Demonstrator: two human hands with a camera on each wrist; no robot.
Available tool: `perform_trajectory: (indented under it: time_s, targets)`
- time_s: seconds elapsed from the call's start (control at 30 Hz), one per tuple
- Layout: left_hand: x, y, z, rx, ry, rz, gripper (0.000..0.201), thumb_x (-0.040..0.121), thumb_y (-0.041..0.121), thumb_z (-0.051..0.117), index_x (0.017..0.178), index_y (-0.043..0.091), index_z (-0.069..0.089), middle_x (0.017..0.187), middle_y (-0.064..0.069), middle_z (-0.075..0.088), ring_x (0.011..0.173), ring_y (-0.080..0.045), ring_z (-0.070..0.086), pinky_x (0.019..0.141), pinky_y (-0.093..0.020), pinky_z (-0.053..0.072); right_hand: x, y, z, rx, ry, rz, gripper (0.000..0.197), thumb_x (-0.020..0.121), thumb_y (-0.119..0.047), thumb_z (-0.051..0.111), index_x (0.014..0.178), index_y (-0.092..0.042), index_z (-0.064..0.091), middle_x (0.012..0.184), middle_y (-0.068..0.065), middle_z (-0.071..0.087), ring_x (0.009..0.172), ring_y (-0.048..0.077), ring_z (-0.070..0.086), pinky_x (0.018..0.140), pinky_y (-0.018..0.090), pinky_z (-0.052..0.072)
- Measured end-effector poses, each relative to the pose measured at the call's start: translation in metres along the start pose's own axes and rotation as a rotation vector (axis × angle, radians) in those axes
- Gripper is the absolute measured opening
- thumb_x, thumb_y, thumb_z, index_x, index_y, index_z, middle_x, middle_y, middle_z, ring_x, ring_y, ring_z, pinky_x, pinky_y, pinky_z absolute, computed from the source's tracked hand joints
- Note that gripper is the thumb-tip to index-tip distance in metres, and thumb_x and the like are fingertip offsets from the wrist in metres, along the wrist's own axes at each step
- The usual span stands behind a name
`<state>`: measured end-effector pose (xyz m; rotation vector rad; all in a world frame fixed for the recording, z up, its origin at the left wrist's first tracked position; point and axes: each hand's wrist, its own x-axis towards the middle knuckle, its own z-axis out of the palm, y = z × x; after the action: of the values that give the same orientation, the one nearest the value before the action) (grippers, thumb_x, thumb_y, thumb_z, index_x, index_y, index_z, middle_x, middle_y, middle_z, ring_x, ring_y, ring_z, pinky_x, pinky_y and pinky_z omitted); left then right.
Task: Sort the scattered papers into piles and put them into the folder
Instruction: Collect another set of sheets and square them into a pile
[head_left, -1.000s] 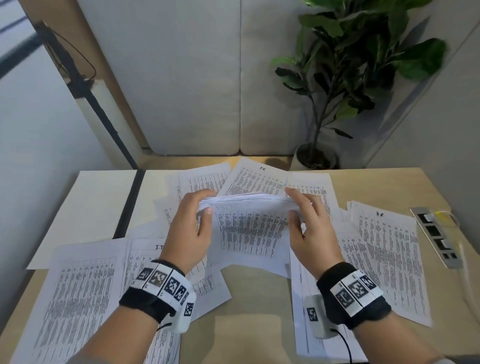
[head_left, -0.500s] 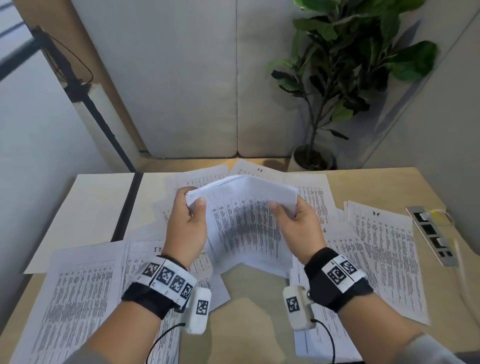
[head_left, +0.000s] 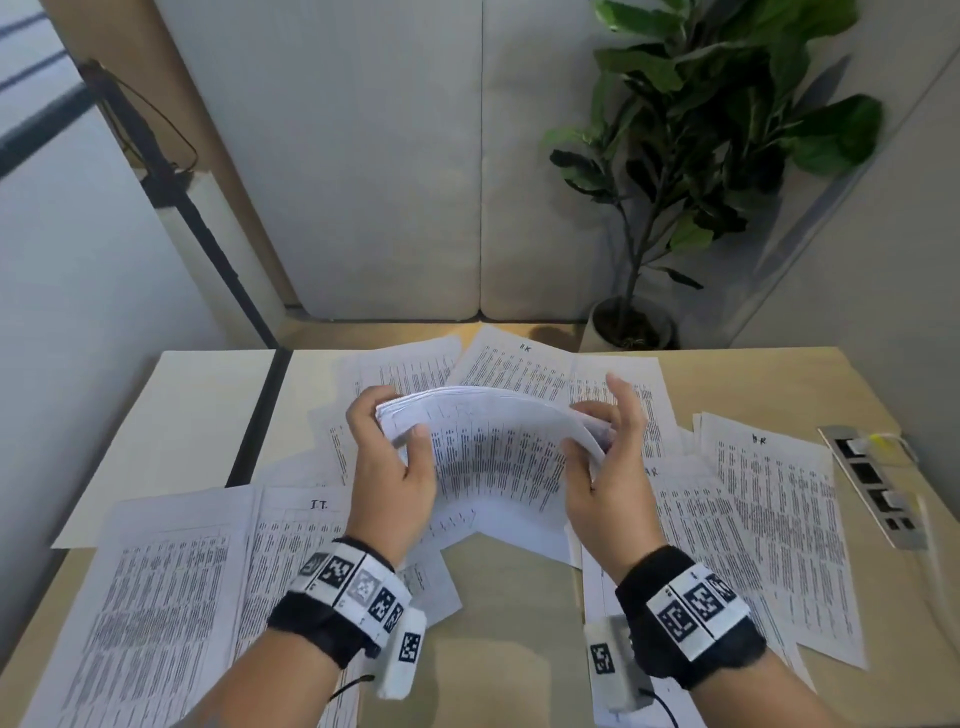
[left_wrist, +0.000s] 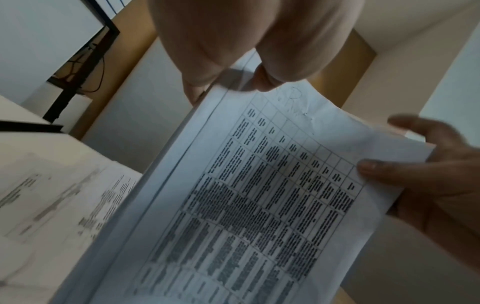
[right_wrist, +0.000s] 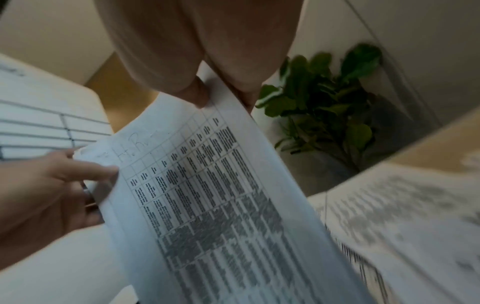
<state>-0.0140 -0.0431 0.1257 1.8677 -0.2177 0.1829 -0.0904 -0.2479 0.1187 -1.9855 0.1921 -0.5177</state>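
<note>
At the far left of the table (head_left: 519, 613) lies the open folder (head_left: 171, 436), its cream leaves flat and its dark spine (head_left: 257, 415) running toward the wall, with a long bare stretch of leaf showing. Just right of it, printed sheets (head_left: 171, 597) overlap along the near-left edge, 1 headed "IT". The left hand (head_left: 392, 467) grips the left end of a stack of papers (head_left: 498, 452) held above the table's middle: thumb curled over the top sheet, fingers wrapped behind and under the edge. The stack bows upward between the 2 hands, its far edge fanned, its near corner drooping toward a bare patch of tabletop. The right hand (head_left: 608, 478) holds the right end more loosely, thumb pressed on the top sheet and fingers spread half-open behind the fanned edge; the right wrist view shows faint handwriting at the top of the sheet. More sheets (head_left: 769, 525) overlap on the right, reaching near a metal socket strip (head_left: 872, 483) at the right edge. A potted plant (head_left: 701, 156) stands behind the far-right corner.
</note>
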Motion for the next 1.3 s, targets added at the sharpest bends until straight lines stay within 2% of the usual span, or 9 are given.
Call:
perform_trajectory:
  time_s: [0.17, 0.27, 0.37, 0.5, 0.57, 0.67, 0.77, 1.0, 1.3]
  targets:
    - [0.010, 0.000, -0.005, 0.271, -0.085, 0.225, 0.063, 0.101, 0.001, 0.045, 0.150, 0.041, 0.040, 0.133, 0.009, 0.037, 0.103, 0.022, 0.045, 0.083, 0.004, 0.038, 0.013, 0.000, 0.001, -0.379, 0.002, -0.210, 0.081, 0.101, 0.000, 0.055, 0.161, -0.042, 0.021, 0.142, 0.002, 0.041, 0.090, 0.017, 0.058, 0.068, 0.033, 0.059]
    - [0.014, 0.000, -0.007, 0.268, -0.091, 0.227, 0.063, 0.099, -0.004, 0.044, 0.142, 0.041, 0.052, 0.130, 0.009, 0.036, 0.091, 0.005, 0.052, 0.076, -0.002, 0.042, 0.017, 0.004, -0.002, -0.389, 0.014, -0.201, 0.057, 0.101, -0.004, 0.056, 0.151, -0.032, 0.048, 0.144, 0.003, 0.041, 0.100, 0.009, 0.051, 0.080, 0.028, 0.058]
    - [0.021, -0.002, -0.008, 0.246, -0.077, 0.262, 0.058, 0.098, -0.007, 0.044, 0.136, 0.035, 0.057, 0.129, 0.009, 0.037, 0.087, 0.016, 0.048, 0.079, -0.003, 0.043, 0.022, 0.005, -0.003, -0.356, 0.027, -0.191, 0.051, 0.101, -0.006, 0.057, 0.149, -0.025, 0.052, 0.140, 0.004, 0.042, 0.101, 0.001, 0.045, 0.084, 0.018, 0.047]
    - [0.028, -0.003, -0.012, 0.190, -0.058, 0.271, 0.054, 0.099, -0.007, 0.044, 0.133, 0.032, 0.057, 0.132, 0.002, 0.042, 0.112, 0.013, 0.048, 0.091, -0.010, 0.045, 0.029, 0.009, -0.005, -0.280, 0.030, -0.182, 0.059, 0.100, -0.002, 0.059, 0.153, -0.027, 0.049, 0.132, 0.004, 0.051, 0.104, 0.009, 0.054, 0.088, 0.020, 0.049]
    - [0.031, -0.011, -0.012, 0.096, -0.067, 0.185, 0.050, 0.101, -0.002, 0.046, 0.138, 0.032, 0.047, 0.134, 0.003, 0.047, 0.125, -0.003, 0.050, 0.102, -0.020, 0.045, 0.029, 0.006, -0.008, -0.112, -0.006, -0.057, 0.067, 0.101, -0.001, 0.057, 0.157, -0.033, 0.037, 0.122, -0.001, 0.060, 0.099, 0.001, 0.061, 0.087, 0.020, 0.053]
    - [0.030, -0.022, -0.014, -0.116, -0.112, -0.048, 0.055, 0.099, -0.002, 0.050, 0.137, 0.035, 0.035, 0.123, 0.004, 0.057, 0.101, -0.002, 0.061, 0.089, -0.018, 0.049, 0.028, 0.004, -0.011, 0.212, -0.059, 0.108, 0.079, 0.099, 0.012, 0.051, 0.157, -0.035, 0.025, 0.099, -0.007, 0.055, 0.068, -0.003, 0.057, 0.069, 0.014, 0.047]
    - [0.026, -0.033, -0.009, -0.121, -0.197, -0.242, 0.059, 0.094, -0.009, 0.049, 0.135, 0.030, 0.031, 0.109, 0.006, 0.058, 0.081, 0.008, 0.058, 0.072, -0.007, 0.048, 0.034, 0.011, -0.008, 0.299, -0.092, 0.227, 0.079, 0.091, 0.017, 0.043, 0.144, -0.040, 0.038, 0.089, 0.009, 0.051, 0.065, 0.022, 0.050, 0.058, 0.035, 0.047]
    - [0.017, -0.055, 0.016, -0.063, -0.171, -0.423, 0.051, 0.095, -0.004, 0.049, 0.130, 0.028, 0.030, 0.106, 0.008, 0.055, 0.086, -0.006, 0.054, 0.070, -0.020, 0.042, 0.034, 0.029, 0.017, 0.267, -0.140, 0.427, 0.058, 0.094, 0.014, 0.045, 0.123, -0.033, 0.063, 0.120, -0.006, 0.075, 0.118, 0.014, 0.068, 0.111, 0.048, 0.050]
    - [-0.003, -0.063, 0.002, -0.092, -0.149, -0.421, 0.052, 0.093, -0.004, 0.054, 0.133, 0.024, 0.037, 0.120, 0.004, 0.058, 0.104, -0.007, 0.060, 0.078, -0.018, 0.048, 0.012, 0.035, 0.005, 0.301, -0.165, 0.448, 0.059, 0.098, 0.011, 0.053, 0.144, -0.026, 0.050, 0.126, -0.010, 0.072, 0.120, 0.006, 0.066, 0.109, 0.041, 0.052]
